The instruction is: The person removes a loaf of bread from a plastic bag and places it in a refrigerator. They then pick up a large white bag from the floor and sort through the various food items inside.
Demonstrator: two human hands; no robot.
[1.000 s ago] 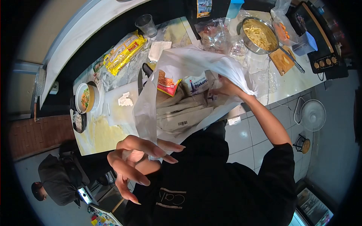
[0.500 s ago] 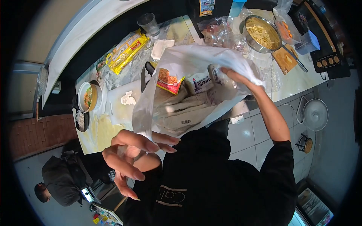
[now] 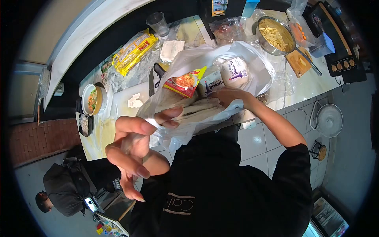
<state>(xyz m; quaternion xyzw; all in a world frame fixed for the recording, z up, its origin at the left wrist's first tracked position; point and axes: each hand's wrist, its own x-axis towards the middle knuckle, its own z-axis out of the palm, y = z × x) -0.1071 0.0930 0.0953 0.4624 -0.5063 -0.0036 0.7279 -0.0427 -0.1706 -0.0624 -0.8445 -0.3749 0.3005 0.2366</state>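
Observation:
A white plastic bag (image 3: 262,63) stands with its mouth wide on the counter edge in front of me. My left hand (image 3: 136,144) hooks its near left rim between two fingers, the other fingers spread apart. My right hand (image 3: 233,96) reaches down inside the bag among the packs; its fingertips are largely hidden. In the bag are a red and yellow noodle packet (image 3: 185,82), a white pack labelled "Kwetiow Djakarta" (image 3: 213,83), a second such pack (image 3: 235,71) and pale, flat packages (image 3: 201,108).
Across the counter (image 3: 104,136) are a yellow noodle package (image 3: 134,53), a glass (image 3: 158,24), a knife (image 3: 151,83), a bowl of chopped vegetables (image 3: 91,100), a pan of pale strips (image 3: 276,36) and a cutting board (image 3: 298,63). Another person (image 3: 65,189) is at lower left.
My right hand has gone from the bag's far right rim down into the bag. The second Kwetiow pack now shows upright at the right. My left hand stays at the rim.

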